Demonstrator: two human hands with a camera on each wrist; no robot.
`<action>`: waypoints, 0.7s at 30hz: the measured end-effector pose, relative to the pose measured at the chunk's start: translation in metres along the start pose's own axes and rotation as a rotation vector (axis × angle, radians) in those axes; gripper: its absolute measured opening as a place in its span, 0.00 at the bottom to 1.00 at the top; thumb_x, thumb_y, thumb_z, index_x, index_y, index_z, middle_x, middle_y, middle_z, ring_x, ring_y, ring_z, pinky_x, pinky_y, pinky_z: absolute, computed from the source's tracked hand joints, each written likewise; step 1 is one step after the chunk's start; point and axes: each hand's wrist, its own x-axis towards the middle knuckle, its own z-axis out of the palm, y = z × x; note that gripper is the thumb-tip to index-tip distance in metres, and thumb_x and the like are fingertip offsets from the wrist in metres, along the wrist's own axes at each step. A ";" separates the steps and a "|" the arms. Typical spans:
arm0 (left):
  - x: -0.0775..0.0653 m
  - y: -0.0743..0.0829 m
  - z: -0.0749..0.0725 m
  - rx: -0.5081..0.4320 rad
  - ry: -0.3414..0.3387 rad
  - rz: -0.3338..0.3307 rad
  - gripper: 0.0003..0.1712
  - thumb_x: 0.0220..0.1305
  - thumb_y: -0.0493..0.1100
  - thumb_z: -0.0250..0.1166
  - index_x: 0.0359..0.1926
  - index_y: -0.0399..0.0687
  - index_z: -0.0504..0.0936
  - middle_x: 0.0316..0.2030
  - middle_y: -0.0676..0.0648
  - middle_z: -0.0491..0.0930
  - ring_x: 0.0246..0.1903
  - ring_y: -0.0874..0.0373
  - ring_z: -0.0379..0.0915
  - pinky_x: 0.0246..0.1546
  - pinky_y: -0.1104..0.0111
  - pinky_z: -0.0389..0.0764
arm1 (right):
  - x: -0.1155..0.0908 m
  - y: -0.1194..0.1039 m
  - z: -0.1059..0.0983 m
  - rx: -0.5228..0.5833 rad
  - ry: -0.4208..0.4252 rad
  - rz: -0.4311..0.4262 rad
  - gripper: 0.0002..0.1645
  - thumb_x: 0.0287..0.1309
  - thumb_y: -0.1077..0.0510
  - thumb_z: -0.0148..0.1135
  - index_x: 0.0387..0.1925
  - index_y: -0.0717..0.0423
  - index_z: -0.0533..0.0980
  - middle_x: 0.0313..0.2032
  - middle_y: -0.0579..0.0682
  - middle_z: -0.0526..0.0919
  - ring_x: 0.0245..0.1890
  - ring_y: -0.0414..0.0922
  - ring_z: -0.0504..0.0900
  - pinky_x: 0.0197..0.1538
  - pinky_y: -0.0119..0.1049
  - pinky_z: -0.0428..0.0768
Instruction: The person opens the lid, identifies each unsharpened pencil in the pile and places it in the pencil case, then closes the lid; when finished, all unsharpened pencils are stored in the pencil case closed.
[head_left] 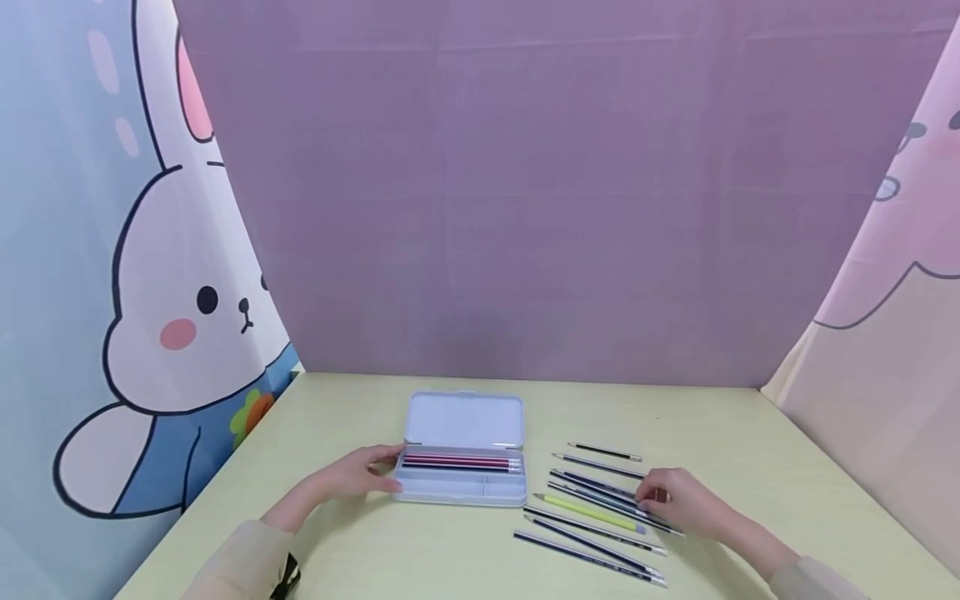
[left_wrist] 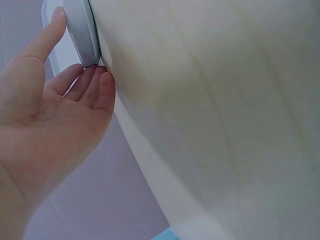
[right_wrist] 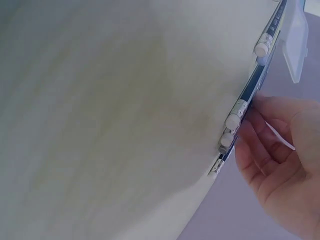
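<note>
An open pale-blue pencil case lies on the table, its lid tipped back. Inside its rear compartment is a row of red and dark striped pencils; the front compartments show bare. My left hand holds the case by its left end, thumb at the front corner and fingers against the side, as the left wrist view also shows. To the right, several dark striped pencils lie spread out. My right hand pinches one dark pencil among them near its eraser end, with thumb and fingertips partly hiding it.
A yellow-green pencil lies among the dark ones, and a shorter dark pencil lies at the back of the spread. Behind the table hangs a purple cloth, with printed curtains at the sides.
</note>
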 end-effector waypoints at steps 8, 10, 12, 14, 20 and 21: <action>0.000 0.000 0.000 -0.038 -0.001 0.004 0.43 0.56 0.49 0.68 0.66 0.30 0.61 0.63 0.30 0.65 0.59 0.37 0.65 0.56 0.47 0.71 | 0.000 -0.001 0.001 -0.064 0.010 0.003 0.04 0.49 0.64 0.66 0.30 0.55 0.81 0.26 0.38 0.78 0.25 0.26 0.71 0.26 0.25 0.75; 0.000 -0.001 0.001 -0.038 0.001 0.000 0.44 0.56 0.49 0.68 0.66 0.30 0.61 0.63 0.30 0.65 0.59 0.37 0.65 0.56 0.47 0.71 | 0.000 -0.002 0.001 -0.078 0.013 0.016 0.04 0.49 0.63 0.66 0.30 0.56 0.82 0.26 0.38 0.78 0.25 0.26 0.71 0.26 0.25 0.75; 0.000 -0.001 0.001 -0.038 0.001 -0.002 0.44 0.56 0.49 0.68 0.66 0.30 0.61 0.63 0.30 0.65 0.59 0.37 0.65 0.56 0.47 0.71 | -0.001 -0.003 0.001 -0.084 0.016 0.034 0.04 0.49 0.62 0.67 0.30 0.57 0.83 0.26 0.38 0.77 0.25 0.26 0.71 0.27 0.25 0.76; 0.000 -0.002 0.001 -0.031 0.000 -0.003 0.43 0.56 0.49 0.68 0.66 0.30 0.61 0.63 0.30 0.65 0.59 0.37 0.65 0.56 0.47 0.71 | -0.002 -0.004 0.000 -0.086 0.022 0.047 0.04 0.49 0.62 0.67 0.30 0.57 0.83 0.26 0.38 0.77 0.25 0.26 0.71 0.27 0.25 0.76; 0.000 -0.001 0.001 -0.028 -0.004 -0.005 0.43 0.56 0.48 0.68 0.66 0.30 0.61 0.63 0.30 0.65 0.59 0.37 0.65 0.56 0.47 0.71 | -0.003 -0.006 -0.002 -0.101 0.030 0.060 0.03 0.50 0.61 0.67 0.28 0.55 0.84 0.25 0.37 0.76 0.23 0.26 0.69 0.26 0.25 0.73; 0.000 0.000 0.000 -0.032 -0.004 -0.006 0.43 0.56 0.48 0.68 0.66 0.30 0.61 0.63 0.30 0.64 0.60 0.37 0.64 0.57 0.47 0.70 | -0.003 -0.007 -0.002 -0.100 0.029 0.064 0.02 0.50 0.61 0.67 0.28 0.55 0.84 0.25 0.36 0.76 0.23 0.26 0.69 0.26 0.25 0.73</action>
